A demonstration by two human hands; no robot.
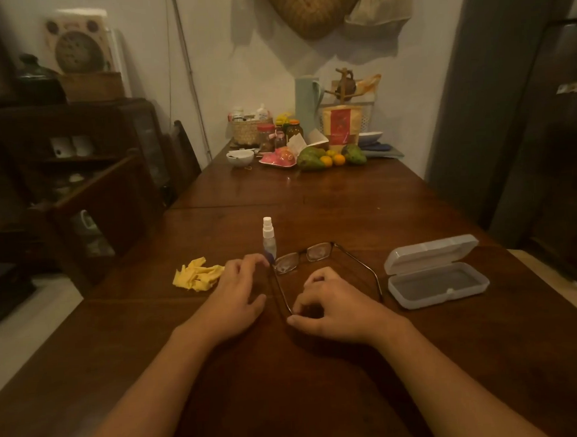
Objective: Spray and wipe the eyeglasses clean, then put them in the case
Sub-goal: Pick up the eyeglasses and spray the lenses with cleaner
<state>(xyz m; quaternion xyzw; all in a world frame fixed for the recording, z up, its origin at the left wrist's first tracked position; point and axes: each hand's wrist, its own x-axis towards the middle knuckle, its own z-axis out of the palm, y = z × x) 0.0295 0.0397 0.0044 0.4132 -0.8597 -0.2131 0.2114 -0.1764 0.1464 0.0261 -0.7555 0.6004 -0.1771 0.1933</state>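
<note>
Dark-framed eyeglasses (311, 255) lie unfolded on the wooden table (364, 210), lenses away from me. My right hand (333, 308) pinches the tip of the left temple arm near the table surface. My left hand (236, 297) rests on the table with fingers spread, holding nothing, its fingertips close to the small clear spray bottle (268, 238) that stands upright just left of the glasses. A crumpled yellow cloth (197, 275) lies left of my left hand. A translucent plastic case (435, 271) sits open to the right of the glasses.
At the table's far end stand a white bowl (240, 157), fruit (330, 157), jars, a woven basket (249, 128) and a pale green jug (307, 107). Dark wooden chairs and a cabinet (75, 184) line the left side. A dark door is at the right.
</note>
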